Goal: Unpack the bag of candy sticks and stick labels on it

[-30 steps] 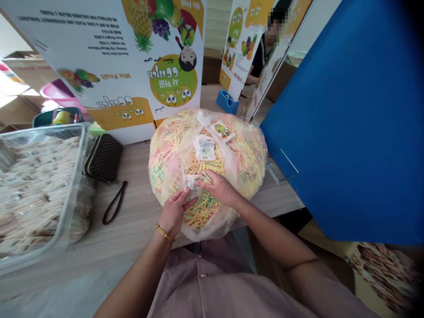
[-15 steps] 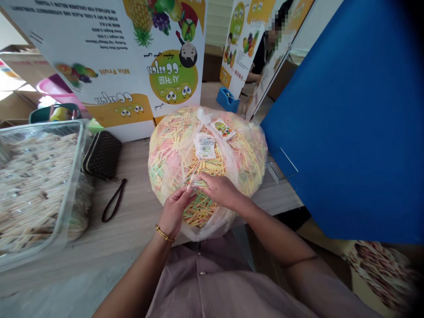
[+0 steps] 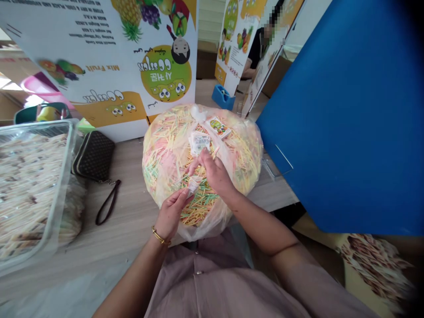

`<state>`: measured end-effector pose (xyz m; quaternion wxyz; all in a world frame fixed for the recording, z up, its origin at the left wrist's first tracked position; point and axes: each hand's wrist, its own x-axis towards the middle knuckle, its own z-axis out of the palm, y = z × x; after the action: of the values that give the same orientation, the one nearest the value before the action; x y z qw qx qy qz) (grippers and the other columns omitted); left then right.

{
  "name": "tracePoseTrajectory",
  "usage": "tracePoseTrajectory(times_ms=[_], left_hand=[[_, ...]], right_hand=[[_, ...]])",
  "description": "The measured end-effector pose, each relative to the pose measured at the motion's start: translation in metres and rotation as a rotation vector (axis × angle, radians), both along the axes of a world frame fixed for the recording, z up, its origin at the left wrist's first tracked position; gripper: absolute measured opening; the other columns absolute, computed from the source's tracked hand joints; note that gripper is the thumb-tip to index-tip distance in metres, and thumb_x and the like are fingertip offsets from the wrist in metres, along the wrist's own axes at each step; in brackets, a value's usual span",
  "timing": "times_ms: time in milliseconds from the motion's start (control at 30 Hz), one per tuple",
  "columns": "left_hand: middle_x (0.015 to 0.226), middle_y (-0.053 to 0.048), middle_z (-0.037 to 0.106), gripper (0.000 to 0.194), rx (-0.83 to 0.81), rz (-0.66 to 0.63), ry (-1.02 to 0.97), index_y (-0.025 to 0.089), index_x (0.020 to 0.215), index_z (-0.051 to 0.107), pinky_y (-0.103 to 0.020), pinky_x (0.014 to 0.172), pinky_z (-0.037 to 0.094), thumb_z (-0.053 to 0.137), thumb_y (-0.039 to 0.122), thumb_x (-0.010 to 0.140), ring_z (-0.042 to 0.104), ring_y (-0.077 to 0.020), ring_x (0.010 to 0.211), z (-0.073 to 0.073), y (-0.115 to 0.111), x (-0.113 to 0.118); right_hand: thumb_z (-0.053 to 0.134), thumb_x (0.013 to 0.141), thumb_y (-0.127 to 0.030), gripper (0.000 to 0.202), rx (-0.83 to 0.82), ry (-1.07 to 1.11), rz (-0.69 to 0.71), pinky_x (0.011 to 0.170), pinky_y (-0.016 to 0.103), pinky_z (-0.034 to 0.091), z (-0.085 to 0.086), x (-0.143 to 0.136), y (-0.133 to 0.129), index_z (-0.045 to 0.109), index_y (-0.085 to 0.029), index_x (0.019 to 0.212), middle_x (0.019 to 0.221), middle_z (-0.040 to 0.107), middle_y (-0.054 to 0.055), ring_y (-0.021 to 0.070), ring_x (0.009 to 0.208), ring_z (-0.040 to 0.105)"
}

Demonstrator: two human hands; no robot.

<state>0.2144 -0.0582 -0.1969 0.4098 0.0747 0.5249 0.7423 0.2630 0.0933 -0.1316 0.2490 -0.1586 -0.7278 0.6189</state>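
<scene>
My left hand (image 3: 174, 210) pinches a small printed sachet (image 3: 192, 185) between thumb and fingers, low over the opened bag. Above and to the right of it, my right hand (image 3: 217, 174) reaches over the sticks with its fingers stretched out and apart; nothing shows in it. Both are over a large clear plastic bag (image 3: 247, 152) full of thin pastel candy sticks (image 3: 205, 201). A small stack of printed sachets (image 3: 199, 143) lies on the bag just beyond my right fingertips, and another colourful sachet stack (image 3: 218, 126) rests beside it.
To the left stand a clear tub (image 3: 62, 168) of wrapped sticks and a dark wristlet purse (image 3: 94, 154). Printed cartons (image 3: 109, 88) rise behind the bag, near a blue tape dispenser (image 3: 223, 97). A blue panel (image 3: 347, 123) blocks the right. Another person (image 3: 253, 55) sits beyond.
My right hand has left the sachet in my left hand and moved up toward the stacked sachets, its fingers spreading. The left hand keeps its pinch. The view has shifted slightly.
</scene>
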Motion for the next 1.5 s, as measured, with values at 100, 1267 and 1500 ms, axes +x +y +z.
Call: tracePoseTrajectory(times_ms=[100, 1267, 1500], left_hand=[[0.113, -0.008, 0.078, 0.039, 0.007, -0.013, -0.001, 0.016, 0.095, 0.081, -0.043, 0.113, 0.049, 0.087, 0.046, 0.071, 0.069, -0.0251, 0.115, 0.002, 0.000, 0.000], [0.115, -0.004, 0.076, 0.020, 0.043, -0.133, -0.254, 0.018, 0.099, 0.077, -0.043, 0.103, 0.059, 0.081, 0.022, 0.079, 0.072, -0.0211, 0.106, 0.006, -0.009, -0.006], [0.136, -0.007, 0.069, 0.025, 0.093, 0.143, -0.117, 0.018, 0.105, 0.076, -0.040, 0.103, 0.059, 0.078, 0.029, 0.083, 0.060, -0.0281, 0.131, 0.017, -0.018, -0.020]], right_hand=[[0.029, 0.102, -0.068, 0.060, -0.033, 0.039, 0.103, 0.101, 0.037, 0.048, -0.008, 0.001, -0.003, 0.046, -0.024, 0.065, 0.075, 0.070, 0.004, 0.0195, 0.094, 0.069], [0.059, 0.094, -0.035, 0.036, 0.045, -0.199, 0.406, 0.105, 0.038, 0.048, -0.022, 0.012, 0.022, 0.062, -0.024, 0.128, 0.133, 0.067, 0.007, 0.0212, 0.125, 0.061], [0.054, 0.097, -0.027, 0.019, 0.697, -0.371, 0.107, 0.091, 0.039, 0.045, -0.027, 0.029, 0.026, 0.061, -0.021, 0.080, 0.094, 0.065, 0.007, 0.0222, 0.094, 0.058]])
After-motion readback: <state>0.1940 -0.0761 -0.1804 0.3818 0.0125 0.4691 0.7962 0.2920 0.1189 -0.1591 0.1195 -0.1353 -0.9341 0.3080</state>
